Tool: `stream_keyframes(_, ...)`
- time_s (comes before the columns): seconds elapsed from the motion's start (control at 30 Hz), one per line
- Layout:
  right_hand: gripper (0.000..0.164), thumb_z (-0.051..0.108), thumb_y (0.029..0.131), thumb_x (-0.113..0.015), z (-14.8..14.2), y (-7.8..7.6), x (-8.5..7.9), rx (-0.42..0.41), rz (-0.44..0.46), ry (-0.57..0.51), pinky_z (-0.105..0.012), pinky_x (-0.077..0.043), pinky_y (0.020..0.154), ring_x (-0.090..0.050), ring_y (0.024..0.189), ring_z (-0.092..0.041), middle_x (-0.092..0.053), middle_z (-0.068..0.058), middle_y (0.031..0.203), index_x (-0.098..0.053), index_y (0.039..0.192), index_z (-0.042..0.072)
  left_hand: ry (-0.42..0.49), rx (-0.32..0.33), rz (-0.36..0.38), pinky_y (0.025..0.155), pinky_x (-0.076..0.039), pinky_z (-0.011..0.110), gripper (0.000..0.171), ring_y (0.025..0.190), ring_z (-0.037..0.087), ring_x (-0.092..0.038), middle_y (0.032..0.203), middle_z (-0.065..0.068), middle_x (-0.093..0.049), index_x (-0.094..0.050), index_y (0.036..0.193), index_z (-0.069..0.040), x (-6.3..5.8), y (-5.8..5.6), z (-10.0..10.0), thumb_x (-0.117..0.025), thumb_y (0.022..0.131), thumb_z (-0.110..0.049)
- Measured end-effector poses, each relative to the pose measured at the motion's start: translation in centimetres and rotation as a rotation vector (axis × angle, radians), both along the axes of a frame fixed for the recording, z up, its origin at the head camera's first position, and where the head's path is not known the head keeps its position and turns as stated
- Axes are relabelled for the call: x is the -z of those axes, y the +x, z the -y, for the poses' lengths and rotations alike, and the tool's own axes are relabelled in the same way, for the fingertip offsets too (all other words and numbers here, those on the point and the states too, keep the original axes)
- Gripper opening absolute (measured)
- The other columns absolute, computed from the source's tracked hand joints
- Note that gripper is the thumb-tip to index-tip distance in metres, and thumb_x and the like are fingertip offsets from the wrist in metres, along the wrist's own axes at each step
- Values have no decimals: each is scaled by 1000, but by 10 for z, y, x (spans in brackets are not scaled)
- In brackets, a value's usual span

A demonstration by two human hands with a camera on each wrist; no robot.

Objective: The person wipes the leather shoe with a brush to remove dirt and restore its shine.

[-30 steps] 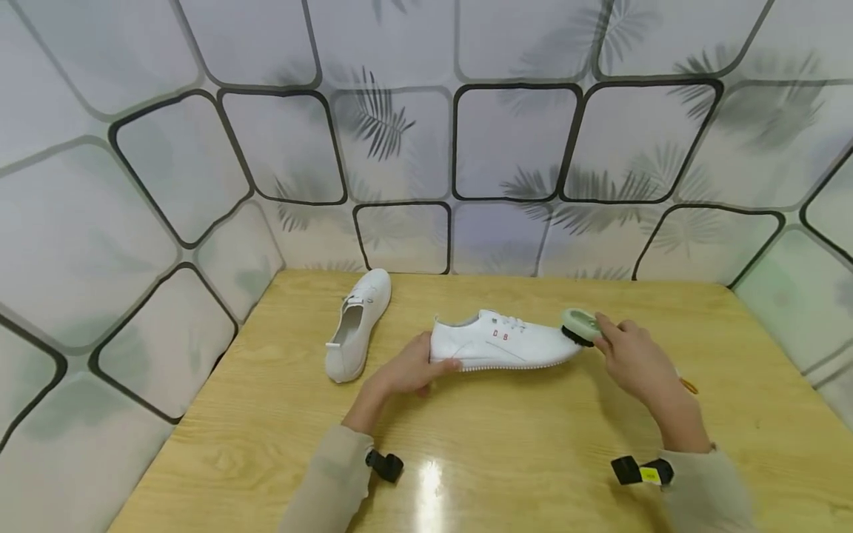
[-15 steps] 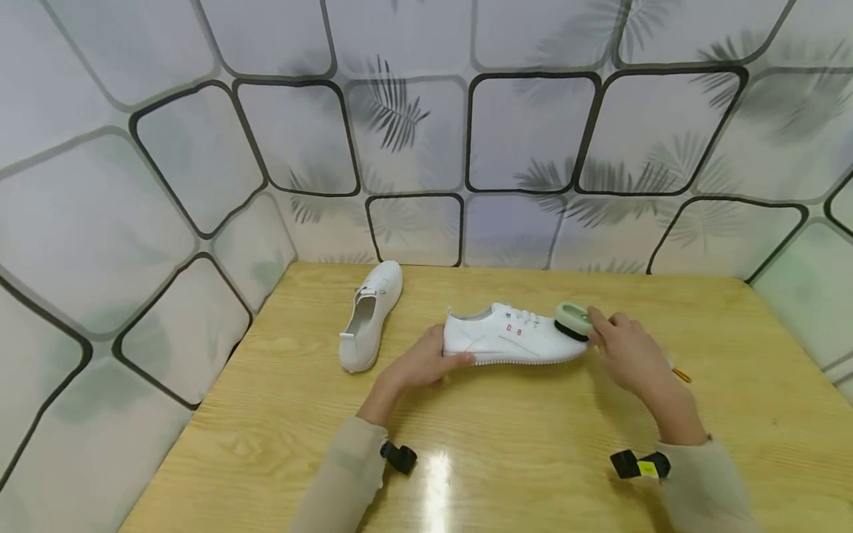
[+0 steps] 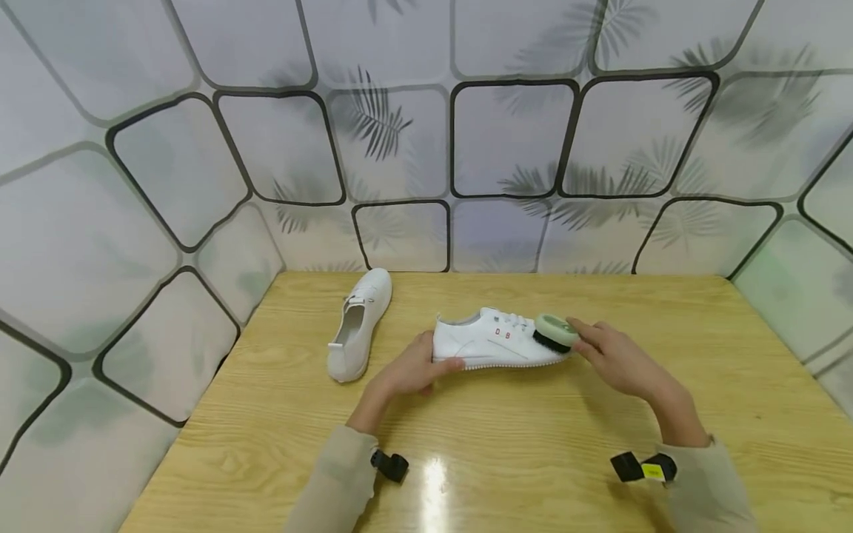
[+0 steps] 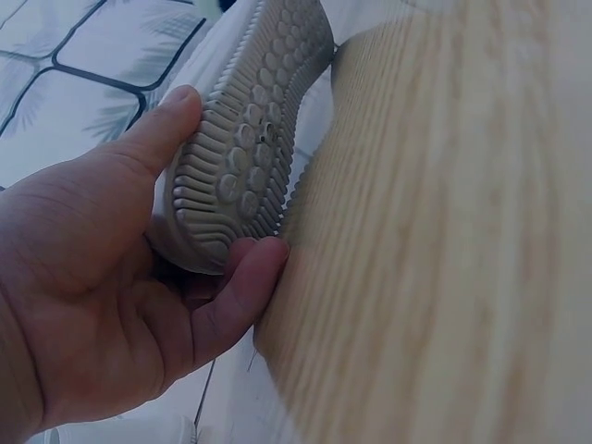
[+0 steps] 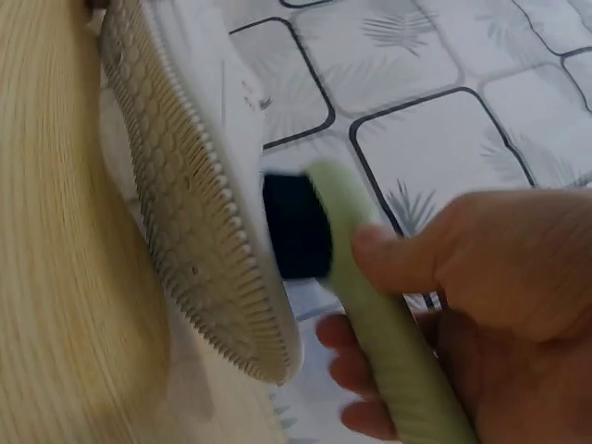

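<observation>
A white lace-up shoe (image 3: 476,344) with small red letters on its side points its toe to the right. My left hand (image 3: 415,365) grips its heel, thumb along the side; the left wrist view shows the ridged, studded sole (image 4: 250,139) tipped up from the table. In my right hand (image 3: 616,359) is the handle of a pale green brush (image 3: 554,329). Its dark bristles (image 5: 296,227) lie against the toe part of the upper, just ahead of the laces. The right wrist view shows thumb and fingers wrapped round the brush handle.
A second white shoe (image 3: 360,326) stands at the back left of the wooden table (image 3: 533,437), toe towards the wall. Patterned wall covering (image 3: 513,141) closes off the back and both sides.
My right hand has drawn the brush leftward along the shoe, from the toe tip towards the laces. The left hand keeps its grip on the heel; the head view has shifted slightly.
</observation>
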State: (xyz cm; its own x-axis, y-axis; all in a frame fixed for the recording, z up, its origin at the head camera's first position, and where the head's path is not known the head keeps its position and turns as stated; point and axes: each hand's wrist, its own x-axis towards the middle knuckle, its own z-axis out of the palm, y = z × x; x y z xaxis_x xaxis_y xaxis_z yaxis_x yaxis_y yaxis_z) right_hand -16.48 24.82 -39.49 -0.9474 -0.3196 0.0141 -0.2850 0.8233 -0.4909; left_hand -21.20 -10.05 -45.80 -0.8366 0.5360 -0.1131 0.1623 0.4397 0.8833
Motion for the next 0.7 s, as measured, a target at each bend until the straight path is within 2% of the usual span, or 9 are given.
stream_keyframes(0.13, 47, 11, 106, -45, -1, -1, -1, 75, -48, 90, -47, -45, 68, -55, 84, -39, -53, -38, 111, -36, 145, -13, -1, 6, 2, 43, -48, 31, 54, 43, 17, -51, 91, 11, -58, -42, 134, -6, -2, -1, 0, -66, 96, -37)
stream_keyframes(0.33, 49, 14, 107, -44, 7, -6, -3, 3, 16, 12, -41, -41, 68, -50, 80, -27, -55, -29, 109, -33, 149, -8, 12, -2, -8, 41, -45, 30, 53, 41, 17, -48, 79, 8, -55, -42, 132, -4, -4, -5, 3, -67, 96, -35)
stream_keyframes(0.47, 47, 13, 106, -45, 10, -4, -2, 63, -56, 110, -47, -45, 67, -56, 83, -38, -53, -36, 109, -36, 146, -11, 22, 3, -6, 40, -43, 29, 51, 40, 17, -47, 72, 7, -53, -43, 129, -4, -1, -5, 3, -68, 96, -33)
stream_keyframes(0.53, 47, 13, 106, -45, 11, -2, -2, 80, -62, 138, -49, -47, 67, -56, 87, -43, -52, -38, 111, -37, 145, -12, 17, 6, -8, 40, -44, 29, 50, 40, 17, -48, 73, 7, -54, -43, 127, -3, 1, -3, 2, -68, 96, -33)
stream_keyframes(0.7, 50, 15, 107, -45, 12, 1, -1, 9, 10, 45, -41, -43, 68, -52, 82, -30, -54, -29, 110, -34, 149, -8, 15, 15, -12, 40, -44, 29, 50, 40, 17, -50, 78, 8, -56, -44, 128, -3, 2, 0, 0, -68, 96, -33)
